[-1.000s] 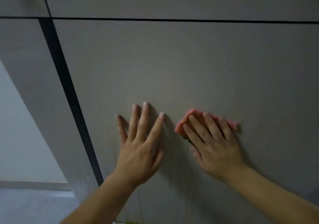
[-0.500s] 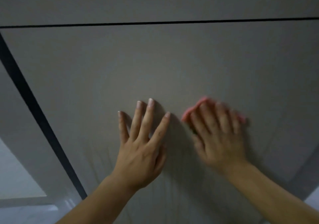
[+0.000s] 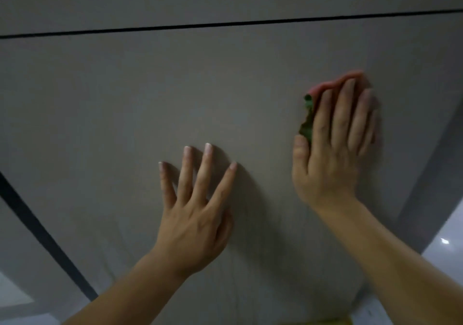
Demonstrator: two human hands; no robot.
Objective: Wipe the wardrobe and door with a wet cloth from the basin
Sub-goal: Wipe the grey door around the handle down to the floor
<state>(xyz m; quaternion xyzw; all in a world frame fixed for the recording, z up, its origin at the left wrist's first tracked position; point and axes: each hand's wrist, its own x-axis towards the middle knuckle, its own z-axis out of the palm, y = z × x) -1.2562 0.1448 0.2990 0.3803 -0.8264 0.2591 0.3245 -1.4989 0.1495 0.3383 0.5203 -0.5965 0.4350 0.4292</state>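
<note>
A grey wardrobe door panel [image 3: 175,94] fills most of the head view. My right hand [image 3: 335,144] presses a pink cloth with a green underside [image 3: 308,114] flat against the panel at the right; only the cloth's top and left edges show past my fingers. My left hand [image 3: 198,212] lies flat on the panel lower down, fingers spread, holding nothing. The basin is out of view.
A thin dark seam [image 3: 225,24] runs across above the panel, with another panel over it. A thick dark gap [image 3: 42,244] slants down the left side. The panel's right edge [image 3: 426,187] borders a pale shiny floor [image 3: 448,252].
My right hand has slid the cloth up and to the right, away from my left hand. The view has shifted right, and the left dark gap sits further left and lower.
</note>
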